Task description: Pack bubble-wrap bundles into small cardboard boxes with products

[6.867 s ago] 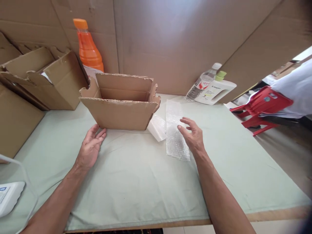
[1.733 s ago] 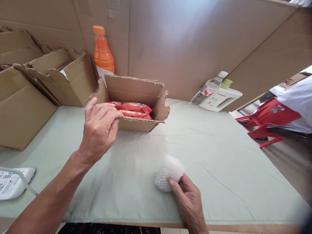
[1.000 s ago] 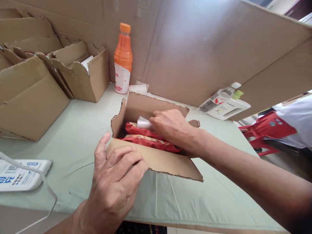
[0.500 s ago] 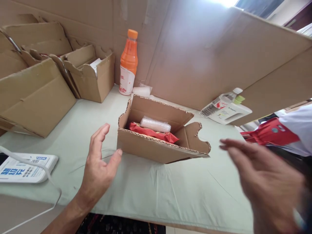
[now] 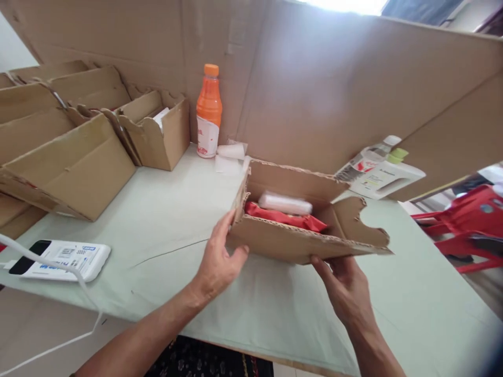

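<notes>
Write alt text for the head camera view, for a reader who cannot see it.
Two bare hands, left hand and right hand, grip an open brown cardboard box holding red packets and a white bubble-wrapped roll, over a pale green table; an orange bottle stands behind.

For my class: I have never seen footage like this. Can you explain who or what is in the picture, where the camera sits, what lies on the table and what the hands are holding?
There is no machine here: a person works with two bare hands, and the camera sits on their head, looking forward and down. The left hand grips the left end of an open cardboard box, while the right hand supports its front from below. Inside lie red packets with a bubble-wrapped roll on top. The table has a pale green cover. At the back stand an orange bottle, more cardboard boxes, a clear bottle and a white jug. A white device with a cable lies at the left.
</notes>
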Demonstrator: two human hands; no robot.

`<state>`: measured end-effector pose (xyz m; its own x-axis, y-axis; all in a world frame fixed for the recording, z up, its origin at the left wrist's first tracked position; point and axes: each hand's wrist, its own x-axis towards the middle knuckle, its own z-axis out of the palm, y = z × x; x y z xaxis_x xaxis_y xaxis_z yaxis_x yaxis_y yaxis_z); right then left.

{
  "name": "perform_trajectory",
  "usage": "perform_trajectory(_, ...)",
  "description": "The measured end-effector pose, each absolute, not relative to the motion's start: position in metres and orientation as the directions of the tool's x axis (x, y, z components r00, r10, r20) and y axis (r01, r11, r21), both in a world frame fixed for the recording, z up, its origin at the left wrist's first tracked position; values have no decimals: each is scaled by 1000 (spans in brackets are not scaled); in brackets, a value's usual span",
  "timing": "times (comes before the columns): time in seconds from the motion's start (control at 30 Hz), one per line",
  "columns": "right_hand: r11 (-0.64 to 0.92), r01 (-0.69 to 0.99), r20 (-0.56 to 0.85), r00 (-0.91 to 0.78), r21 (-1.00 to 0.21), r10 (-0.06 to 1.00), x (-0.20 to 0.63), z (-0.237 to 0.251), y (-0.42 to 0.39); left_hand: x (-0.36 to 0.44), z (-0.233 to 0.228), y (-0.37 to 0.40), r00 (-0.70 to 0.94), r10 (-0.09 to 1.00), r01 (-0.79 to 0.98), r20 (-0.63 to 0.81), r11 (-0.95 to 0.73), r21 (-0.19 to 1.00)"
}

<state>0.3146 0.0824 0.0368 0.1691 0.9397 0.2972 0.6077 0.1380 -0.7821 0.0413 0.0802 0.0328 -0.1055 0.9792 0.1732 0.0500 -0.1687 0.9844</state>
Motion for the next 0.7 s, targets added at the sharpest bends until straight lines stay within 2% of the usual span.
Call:
perform_trajectory(0.13,126,581,224,99,-804,970,306,28,92,28,24,59,-213,971,38,110,-104,994)
perform_trajectory(0.23,255,524,237,-103,-812,966,251,31,131,-7,20,44,-381,921,51,89,-75,996)
perform_trajectory(0.37,409,382,271,-366,-828,890,145,32,199,-52,20,35,-609,778,64,154,-145,987)
perform_trajectory(0.5,420,396,247,-417,-817,875,53,11,232,-75,14,37,-710,670,95,216,-213,972)
perform_trajectory(0.7,518,360,315,-490,-776,813,-9,-30,219,-86,1,46,-737,649,73,189,-201,977)
